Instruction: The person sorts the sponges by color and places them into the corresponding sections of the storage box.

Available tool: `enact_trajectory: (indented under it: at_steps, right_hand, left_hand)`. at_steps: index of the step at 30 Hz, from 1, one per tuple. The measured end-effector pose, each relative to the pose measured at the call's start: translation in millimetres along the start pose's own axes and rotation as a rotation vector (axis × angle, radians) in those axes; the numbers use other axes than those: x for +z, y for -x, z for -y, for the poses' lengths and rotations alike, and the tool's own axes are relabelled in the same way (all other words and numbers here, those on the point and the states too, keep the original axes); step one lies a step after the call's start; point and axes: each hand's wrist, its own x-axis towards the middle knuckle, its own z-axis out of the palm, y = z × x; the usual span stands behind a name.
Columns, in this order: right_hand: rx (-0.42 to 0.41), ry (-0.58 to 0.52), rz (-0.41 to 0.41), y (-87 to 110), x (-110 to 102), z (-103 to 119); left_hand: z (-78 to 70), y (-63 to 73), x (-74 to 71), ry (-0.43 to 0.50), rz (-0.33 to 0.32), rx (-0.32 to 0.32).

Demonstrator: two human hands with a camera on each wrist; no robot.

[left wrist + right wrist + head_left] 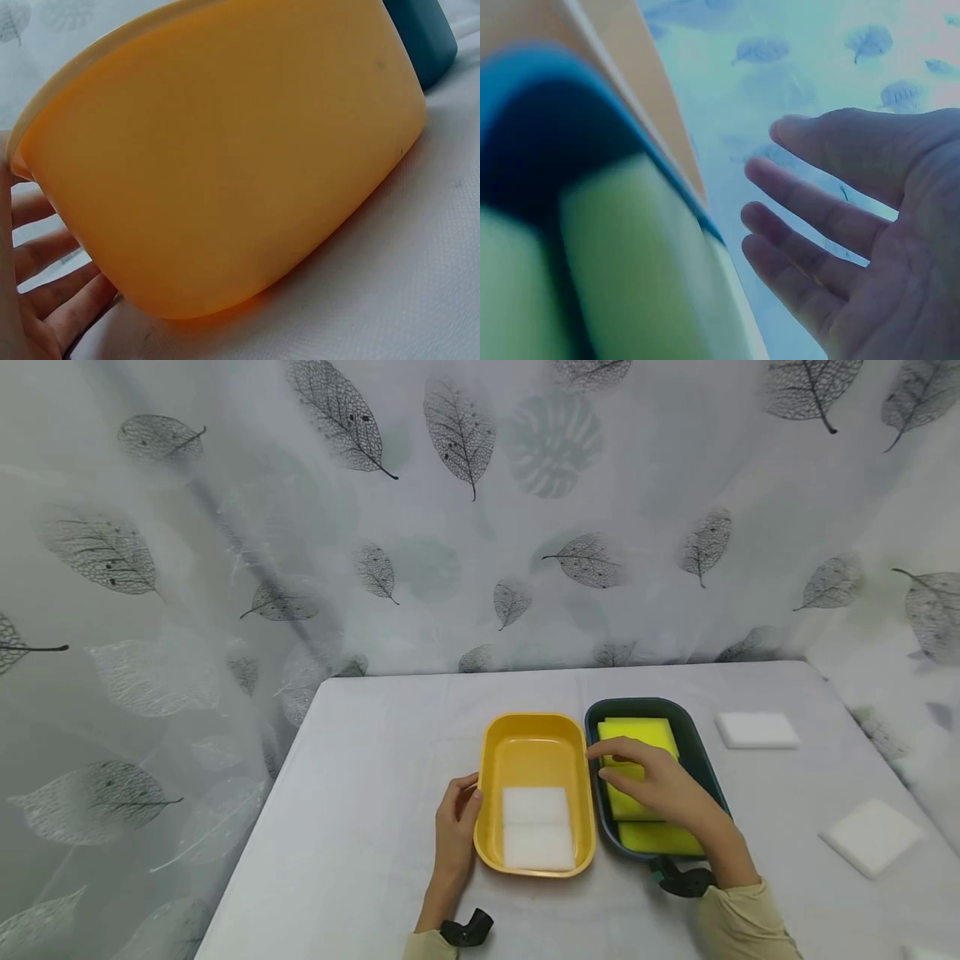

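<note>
In the head view, my left hand (453,831) lies along the left side of a yellow plastic tub (487,752). The left wrist view shows its loose fingers (45,251) against the tub's outer wall, close under the rim. Two white sponge blocks (536,827) lie in the near half of the tub. My right hand (663,785) hovers over a dark green tub (701,768), fingertips near the two tubs' adjoining rims and nothing in its grasp. Several yellow sponge blocks (637,731) fill the green tub. The right wrist view shows that hand's fingers (802,195) spread and relaxed.
On the right of the white-covered table (360,827) lie a white sponge block (757,730) and another white block (873,837). A further white piece (926,952) is cut off at the lower right edge. A leaf-patterned curtain (450,552) hangs behind the table.
</note>
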Motion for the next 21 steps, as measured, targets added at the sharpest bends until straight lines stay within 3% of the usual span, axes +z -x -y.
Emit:
enact_trajectory:
  at_steps: [8, 21]
  right_hand:
    - [0.026, 0.102, -0.105, 9.5, -31.4, -11.5]
    - [-0.055, 0.302, -0.206, 2.2, -80.6, -50.7]
  left_hand:
    - [0.1, 0.1, -2.0, 0.005, 0.01, 0.008]
    - [0.1, 0.6, 0.2, -0.001, 0.001, 0.004]
